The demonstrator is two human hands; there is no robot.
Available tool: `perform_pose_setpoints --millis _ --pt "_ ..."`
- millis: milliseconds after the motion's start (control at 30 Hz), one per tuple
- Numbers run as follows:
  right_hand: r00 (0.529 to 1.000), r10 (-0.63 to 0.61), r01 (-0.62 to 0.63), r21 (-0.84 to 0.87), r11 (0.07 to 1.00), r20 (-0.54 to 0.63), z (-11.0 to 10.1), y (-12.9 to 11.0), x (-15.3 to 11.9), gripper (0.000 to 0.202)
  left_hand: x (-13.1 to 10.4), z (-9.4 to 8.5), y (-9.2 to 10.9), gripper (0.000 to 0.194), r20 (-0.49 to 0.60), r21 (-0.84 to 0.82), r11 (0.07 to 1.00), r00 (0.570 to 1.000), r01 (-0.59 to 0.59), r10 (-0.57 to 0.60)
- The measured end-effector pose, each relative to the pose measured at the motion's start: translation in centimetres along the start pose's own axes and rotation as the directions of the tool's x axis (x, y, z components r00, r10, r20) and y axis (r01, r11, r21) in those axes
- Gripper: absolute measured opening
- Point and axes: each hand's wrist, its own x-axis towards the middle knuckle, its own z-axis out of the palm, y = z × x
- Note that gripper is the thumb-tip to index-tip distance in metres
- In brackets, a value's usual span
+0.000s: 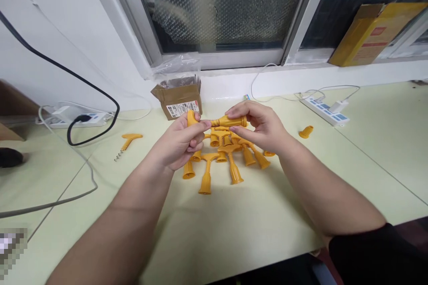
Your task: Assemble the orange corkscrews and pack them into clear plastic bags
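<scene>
My left hand [183, 141] is closed around the yellow T-shaped handle of a corkscrew [191, 118], held level above the table. Pinched between thumb and fingers of my right hand [259, 125] is a yellow bell-ended sleeve [233, 121], in line with the corkscrew. A short length of the shaft shows between the two pieces. Below my hands lies a heap of several yellow corkscrews fitted with sleeves [206, 177]. One corkscrew [129, 142] with its metal spiral bare lies to the left, and a loose sleeve [306, 132] rests to the right.
A small cardboard box [180, 98] with clear plastic stands against the wall. White power strips [326, 109] with cables lie at both sides. A thick black cable [90, 81] loops at the left. A yellow carton [376, 35] leans on the window sill.
</scene>
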Motion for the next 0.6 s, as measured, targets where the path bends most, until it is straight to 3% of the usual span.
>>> perform_pose_setpoints --millis 67,133,267,333,433,533,600 --pt "0.997 -0.077 0.078 -0.055 0.995 0.021 -0.2 -0.1 0.1 0.027 -0.2 0.2 0.1 0.044 -0.001 0.021 1.000 1.000 0.017 -0.017" --pt "0.997 -0.070 0.072 -0.052 0.996 0.030 -0.2 -0.4 0.1 0.028 -0.3 0.3 0.0 0.045 -0.022 0.065 0.998 1.000 -0.015 0.016" --pt "0.978 0.205 -0.206 0.173 0.963 0.023 0.7 -1.1 0.0 0.040 -0.5 0.7 -0.6 0.056 -0.050 0.182 0.950 0.963 -0.252 0.264" --pt "0.921 0.377 -0.386 0.330 0.861 0.094 1.2 -1.4 0.0 0.041 -0.7 0.8 -0.9 0.058 -0.052 0.240 0.908 0.930 -0.343 0.364" --pt "0.785 0.561 -0.612 0.467 0.638 0.262 1.7 -1.5 0.0 0.041 -1.0 0.8 -1.2 0.057 -0.039 0.318 0.871 0.913 -0.375 0.407" --pt "0.649 0.631 -0.755 0.463 0.464 0.426 1.8 -1.5 0.0 0.038 -1.3 0.5 -1.3 0.057 -0.002 0.353 0.855 0.913 -0.381 0.408" --pt "0.617 0.626 -0.784 0.444 0.434 0.477 1.8 -1.7 -0.1 0.038 -1.3 0.3 -1.2 0.058 0.005 0.341 0.860 0.916 -0.379 0.401"
